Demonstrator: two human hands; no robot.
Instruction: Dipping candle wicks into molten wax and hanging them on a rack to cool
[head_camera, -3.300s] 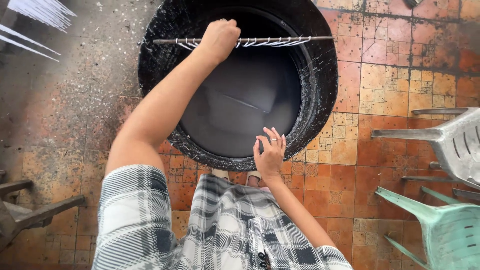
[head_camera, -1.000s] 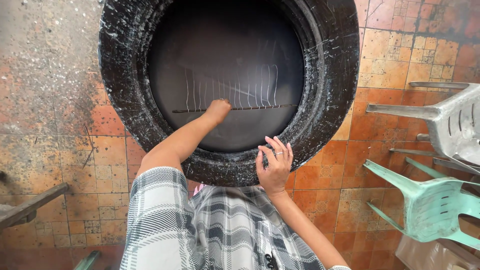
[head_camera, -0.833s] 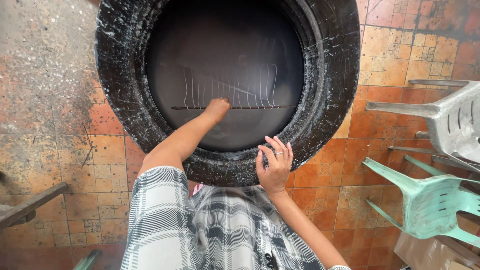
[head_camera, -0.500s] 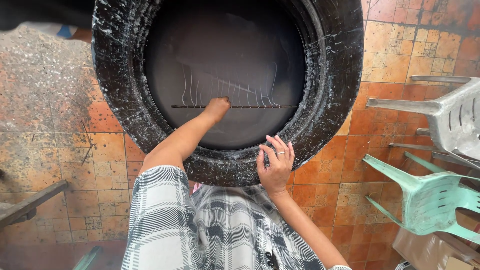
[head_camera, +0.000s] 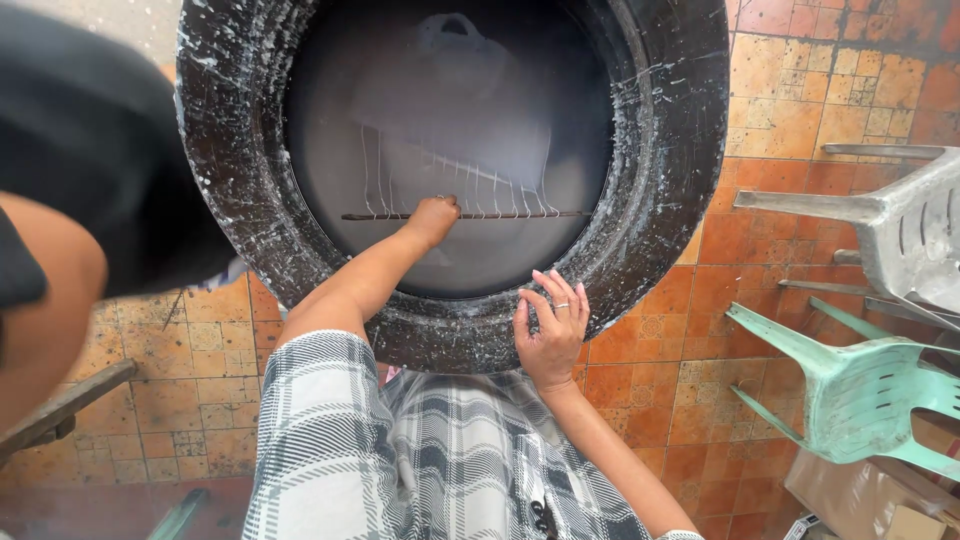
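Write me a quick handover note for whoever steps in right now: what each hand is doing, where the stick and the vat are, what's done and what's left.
Left hand: shut on the stick, held level low inside the black vat.
Right hand: open, flat on the vat's near rim.
Thin white strands hang from the stick and stand in the dark liquid.
Done: strands lowered in.
Left: stick not yet lifted out.

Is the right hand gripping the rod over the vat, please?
No, the right hand rests open on the vat's rim, while the left hand grips the rod.
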